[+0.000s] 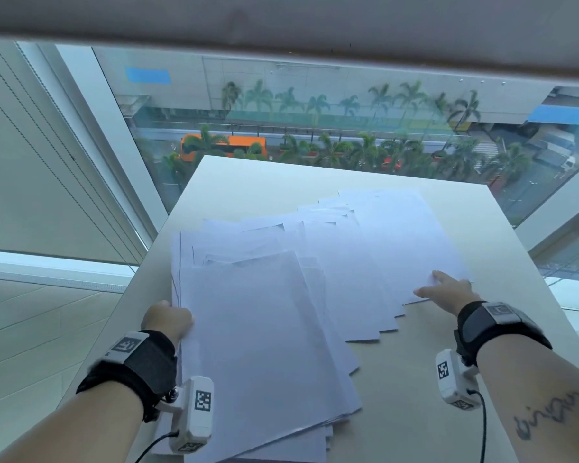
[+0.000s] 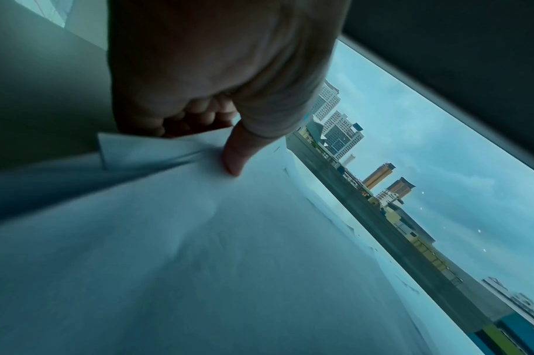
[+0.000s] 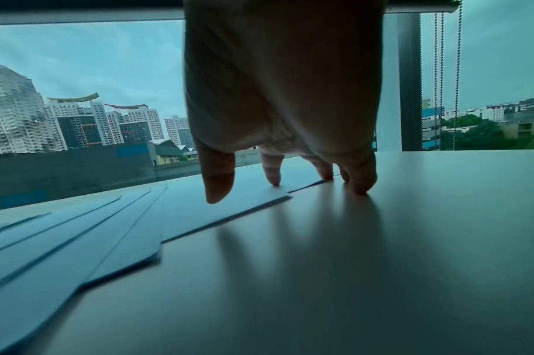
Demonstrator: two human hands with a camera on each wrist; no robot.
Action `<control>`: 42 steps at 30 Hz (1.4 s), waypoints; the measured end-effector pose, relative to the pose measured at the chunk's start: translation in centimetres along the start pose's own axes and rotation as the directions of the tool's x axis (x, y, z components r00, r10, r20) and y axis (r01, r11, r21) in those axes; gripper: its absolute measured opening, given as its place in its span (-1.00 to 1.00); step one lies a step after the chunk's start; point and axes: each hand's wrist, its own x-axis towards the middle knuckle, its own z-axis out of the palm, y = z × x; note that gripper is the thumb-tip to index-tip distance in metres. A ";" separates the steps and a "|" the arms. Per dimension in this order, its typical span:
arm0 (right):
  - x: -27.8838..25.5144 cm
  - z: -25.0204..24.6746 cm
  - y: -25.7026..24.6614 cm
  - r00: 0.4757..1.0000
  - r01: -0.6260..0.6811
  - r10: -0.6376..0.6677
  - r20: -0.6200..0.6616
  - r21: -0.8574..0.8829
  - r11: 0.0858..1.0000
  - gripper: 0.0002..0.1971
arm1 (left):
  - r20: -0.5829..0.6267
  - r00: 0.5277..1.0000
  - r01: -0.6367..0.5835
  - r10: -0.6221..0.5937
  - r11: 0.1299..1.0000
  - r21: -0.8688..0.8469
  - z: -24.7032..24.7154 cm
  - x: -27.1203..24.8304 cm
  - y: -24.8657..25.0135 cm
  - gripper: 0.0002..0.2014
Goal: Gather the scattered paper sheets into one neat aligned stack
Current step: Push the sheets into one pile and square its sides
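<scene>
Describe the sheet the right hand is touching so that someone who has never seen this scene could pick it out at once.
On the white table by the window, paper sheets fan out from near left to far right. Follow the fan to its far right end, where the right hand rests with fingers spread. The rightmost sheet lies under those fingertips; unlike its neighbours, no other sheet overlaps it, and bare table borders its right edge.

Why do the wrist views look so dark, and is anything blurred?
Right wrist view: window backlight silhouettes the right hand, and finger shadows streak the table. Left wrist view: the left hand is dim and the near paper sheets smear. Head view: evenly lit.
</scene>
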 end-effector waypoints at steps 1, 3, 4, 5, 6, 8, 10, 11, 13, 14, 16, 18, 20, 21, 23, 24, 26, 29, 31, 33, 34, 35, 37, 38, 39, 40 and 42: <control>0.3 0.0 0.2 1.000 0.007 -0.006 -0.019 0.024 1.000 -0.37 | -0.025 1.000 0.004 -0.004 1.000 0.013 -0.1 0.2 -0.1 -0.78; 0.9 -0.3 0.6 0.997 0.006 0.002 -0.080 0.107 0.994 -0.32 | -0.045 0.999 0.018 -0.017 0.999 0.030 -0.2 0.5 -0.2 -0.76; 1.1 -0.7 0.7 0.994 -0.005 0.019 -0.107 0.135 0.991 -0.30 | -0.042 0.999 0.023 -0.022 0.999 0.027 -0.2 0.4 -0.2 -0.75; 1.4 -1.0 0.9 0.991 -0.016 0.037 -0.129 0.160 0.987 -0.28 | -0.037 0.999 0.023 -0.022 1.000 0.021 -0.2 0.3 -0.1 -0.74; 1.6 -1.2 1.0 0.989 -0.034 0.057 -0.136 0.169 0.985 -0.26 | -0.024 0.999 0.023 -0.023 1.000 0.012 -0.2 0.2 -0.1 -0.72; 2.1 -1.5 1.2 0.987 -0.053 0.074 -0.145 0.146 0.988 -0.24 | 0.008 1.000 0.024 -0.024 0.999 -0.028 -0.3 0.2 0.0 -0.65; 2.3 -1.7 0.9 0.987 -0.043 0.064 -0.148 0.141 0.989 -0.25 | 0.032 0.999 0.036 -0.033 0.995 -0.092 -0.2 0.2 -0.1 -0.58; 2.5 -1.7 0.9 0.989 -0.027 0.050 -0.139 0.166 0.986 -0.29 | 0.035 0.999 0.043 -0.039 0.993 -0.113 -0.2 0.1 -0.2 -0.56; 2.9 -1.7 0.5 0.996 0.024 -0.002 -0.089 0.236 0.971 -0.60 | 0.043 0.998 0.051 -0.046 0.993 -0.110 -0.1 -0.2 -0.2 -0.50; 2.7 -1.8 0.1 0.997 0.063 -0.047 -0.068 0.255 0.965 -0.80 | 0.045 0.998 0.057 -0.052 0.993 -0.100 0.0 -0.3 0.0 -0.44; 2.7 -1.9 -0.3 0.994 0.096 -0.075 -0.082 0.299 0.949 -0.82 | 0.052 0.996 0.072 -0.069 0.996 -0.061 0.1 -0.9 0.5 -0.26; 2.9 -1.9 -0.5 0.992 0.082 -0.044 -0.117 0.348 0.934 -0.56 | 0.066 0.994 0.087 -0.087 0.996 -0.004 0.3 -1.5 1.0 -0.18; 2.7 -1.8 -1.0 0.996 0.087 -0.075 -0.046 0.388 0.918 -0.56 | 0.070 0.992 0.102 -0.103 0.995 0.015 0.7 -1.7 1.3 -0.25; 2.5 -1.7 -1.4 0.995 0.076 -0.099 0.032 0.424 0.903 -0.62 | 0.070 0.992 0.103 -0.104 0.995 0.008 1.0 -1.8 1.4 -0.30; 2.2 -1.5 -2.2 0.979 0.079 -0.155 0.132 0.455 0.887 -0.69 | 0.092 0.990 0.113 -0.111 0.993 -0.019 1.3 -1.7 1.4 -0.26; 2.1 -1.4 -2.7 0.977 0.104 -0.174 0.123 0.437 0.893 -0.68 | 0.100 0.989 0.110 -0.106 0.993 -0.034 1.5 -1.8 1.5 -0.22; 2.4 -1.1 -3.1 0.991 0.133 -0.135 -0.018 0.333 0.933 -0.49 | 0.115 0.989 0.101 -0.094 0.993 -0.055 1.7 -2.0 1.6 -0.21; 2.6 -1.1 -3.4 0.991 0.004 0.021 -0.131 0.190 0.982 -0.33 | 0.133 0.988 0.090 -0.079 0.993 -0.080 1.6 -2.0 1.6 -0.26; 2.9 -1.0 -3.7 0.998 0.000 0.016 -0.056 0.283 0.959 -0.44 | 0.140 0.987 0.087 -0.074 0.992 -0.086 1.4 -1.9 1.6 -0.31; 2.9 -0.8 -4.5 0.998 0.019 -0.040 0.047 0.387 0.922 -0.66 | 0.165 0.984 0.086 -0.069 0.991 -0.099 1.3 -2.1 1.7 -0.30; 2.8 -0.7 -4.9 0.996 0.023 -0.059 0.074 0.418 0.908 -0.69 | 0.178 0.982 0.085 -0.065 0.990 -0.108 1.2 -2.2 1.8 -0.29; 2.7 -0.7 -5.3 0.993 0.029 -0.075 0.086 0.445 0.895 -0.68 | 0.188 0.980 0.087 -0.064 0.989 -0.118 1.1 -2.4 1.9 -0.27; 2.6 -0.6 -5.9 0.997 0.045 -0.072 0.041 0.450 0.892 -0.57 | 0.200 0.979 0.077 -0.049 0.988 -0.136 1.0 -2.5 2.0 -0.23; 2.3 -0.7 -6.2 0.998 0.058 -0.067 0.006 0.433 0.899 -0.53 | 0.201 0.979 0.069 -0.040 0.988 -0.139 1.1 -2.5 2.0 -0.25; 2.1 -0.7 -6.5 0.998 0.058 -0.064 -0.001 0.433 0.900 -0.53 | 0.202 0.978 0.070 -0.041 0.988 -0.139 1.0 -2.5 2.0 -0.29; 1.9 -0.5 -6.8 0.998 0.040 -0.058 0.025 0.446 0.894 -0.53 | 0.197 0.980 0.067 -0.038 0.988 -0.141 1.1 -2.4 2.0 -0.32; 1.6 0.0 -7.1 0.994 0.019 -0.064 0.087 0.447 0.894 -0.61 | 0.219 0.975 0.074 -0.041 0.986 -0.147 1.0 -2.4 2.1 -0.30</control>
